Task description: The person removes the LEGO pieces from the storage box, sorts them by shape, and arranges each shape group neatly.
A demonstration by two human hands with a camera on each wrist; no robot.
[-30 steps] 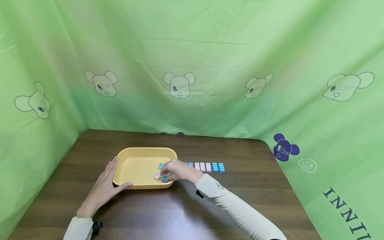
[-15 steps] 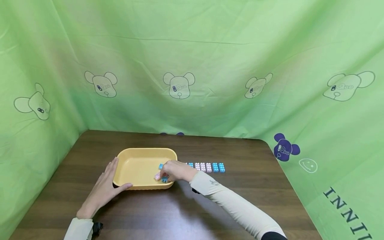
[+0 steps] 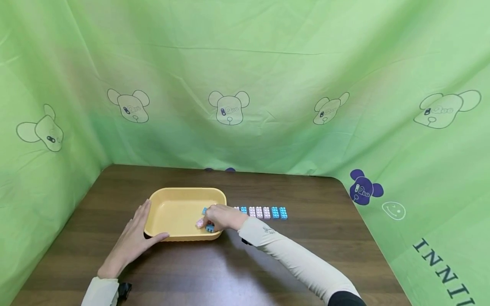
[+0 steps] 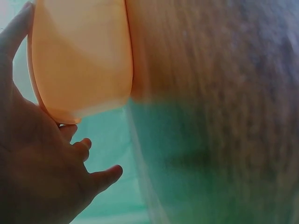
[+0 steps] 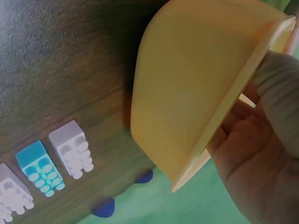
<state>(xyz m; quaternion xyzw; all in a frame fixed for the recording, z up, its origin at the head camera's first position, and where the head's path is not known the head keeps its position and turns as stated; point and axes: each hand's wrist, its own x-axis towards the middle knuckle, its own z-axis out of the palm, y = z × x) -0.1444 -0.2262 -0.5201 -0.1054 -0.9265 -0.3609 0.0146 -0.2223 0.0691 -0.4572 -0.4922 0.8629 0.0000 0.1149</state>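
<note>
Bench (image 3: 214,276), dark wood grain, carries everything in play. Yellow tray (image 3: 168,214) sits upright on it, one long side facing the person.

Left hand (image 3: 132,238): at the tray's left end, grip spread, fingers straight along the end wall, thumb at the near rim. Judged a brace; light, steady pressure should do, since a hard push would likely slide the tray rightward.

Right hand (image 3: 223,217): over the tray's right end, fingers bent down inside among blocks. Fingertips hidden in the right wrist view; cannot tell whether this grip pinches a block or only touches one. Step in hand, as judged: handling small blocks within the tray. Best done with fingertips on opposite sides of one block, and any lift straight up until clear of the rim.

Row of blocks (image 3: 259,212): pink and blue, studs up, outside the tray, to its right.

Tray contents: at least three blocks, all toward the right end. Pink block (image 3: 199,223) just left of the fingers; blue block (image 3: 209,228) by the near wall; second blue block (image 3: 204,211) partly behind the hand. More may be hidden underneath.
</note>
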